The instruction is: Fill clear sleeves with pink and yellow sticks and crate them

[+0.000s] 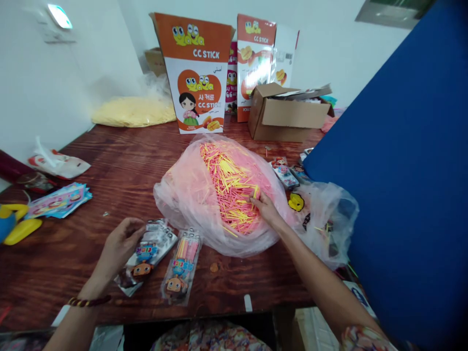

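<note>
A large clear plastic bag (185, 187) lies on the table, its mouth showing a heap of thin pink and yellow sticks (234, 187). My right hand (266, 207) is at the right side of that heap, thumb and fingers closed around a few sticks. My left hand (126, 239) is over a pile of printed silver pouches (155, 248), fingers loosely bent and thumb apart, with nothing visible in it. Whether its fingertips touch the pouches I cannot tell. Between the hands, near the front, a clear-fronted pouch (182, 268) filled with pink and yellow sticks lies flat.
At the back stand printed CC Stick boxes (201, 73) and an open brown carton (292, 117). A bag of yellow material (133, 111) lies behind left. Blue printed sheets (60, 201) and a tissue pack (62, 163) lie left. A blue panel (402, 170) and a clear bag (329, 219) border the right.
</note>
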`<state>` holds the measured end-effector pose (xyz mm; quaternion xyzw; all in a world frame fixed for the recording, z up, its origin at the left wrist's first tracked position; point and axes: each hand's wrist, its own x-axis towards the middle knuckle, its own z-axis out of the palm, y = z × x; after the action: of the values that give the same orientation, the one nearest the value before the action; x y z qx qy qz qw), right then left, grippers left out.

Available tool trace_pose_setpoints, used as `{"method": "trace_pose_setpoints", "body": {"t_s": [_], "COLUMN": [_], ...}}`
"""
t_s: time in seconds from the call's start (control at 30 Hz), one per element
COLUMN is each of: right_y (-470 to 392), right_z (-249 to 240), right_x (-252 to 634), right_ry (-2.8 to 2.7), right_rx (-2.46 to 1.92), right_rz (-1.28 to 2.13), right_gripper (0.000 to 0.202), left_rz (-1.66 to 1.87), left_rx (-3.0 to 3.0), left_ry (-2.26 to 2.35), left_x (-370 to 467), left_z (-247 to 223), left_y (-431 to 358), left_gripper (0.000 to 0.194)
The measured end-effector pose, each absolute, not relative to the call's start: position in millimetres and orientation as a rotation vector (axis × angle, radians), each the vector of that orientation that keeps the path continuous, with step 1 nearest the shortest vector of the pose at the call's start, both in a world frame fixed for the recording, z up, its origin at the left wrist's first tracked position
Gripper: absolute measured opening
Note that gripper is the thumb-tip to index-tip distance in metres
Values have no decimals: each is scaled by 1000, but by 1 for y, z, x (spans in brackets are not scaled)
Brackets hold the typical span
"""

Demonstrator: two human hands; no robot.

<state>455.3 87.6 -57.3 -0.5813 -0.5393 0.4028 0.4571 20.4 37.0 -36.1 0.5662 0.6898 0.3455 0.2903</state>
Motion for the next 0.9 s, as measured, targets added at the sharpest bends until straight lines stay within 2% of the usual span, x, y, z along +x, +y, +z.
{"method": "trace_pose_setpoints", "body": {"t_s": [0.1, 0.27, 0.6, 0.77, 0.9], "right_y": [86, 87, 76, 58, 52], "right_z": [-58, -51, 6, 21, 24], "right_x": [455, 454, 438, 421, 418], "right_ry": [-1334, -1282, -989, -1191, -1412], "right_rx": [-1468, -1427, -1116, -1081, -1137], "right_rz": [977, 997, 1287, 1319, 1246], "right_gripper": [18, 25, 29, 24, 24], "left_rz": [1093, 1279, 921, 842, 872], "left_rx": [1096, 907, 1196, 1313, 1434], "left_ry": [1651, 1561, 1199, 1051, 1102], "left_x": [25, 46, 163, 204, 195], "left_z": [-18, 20, 30, 27, 22], "left_y": [33, 28, 44, 53, 57], "left_gripper": [48, 38, 28, 26, 23]}}
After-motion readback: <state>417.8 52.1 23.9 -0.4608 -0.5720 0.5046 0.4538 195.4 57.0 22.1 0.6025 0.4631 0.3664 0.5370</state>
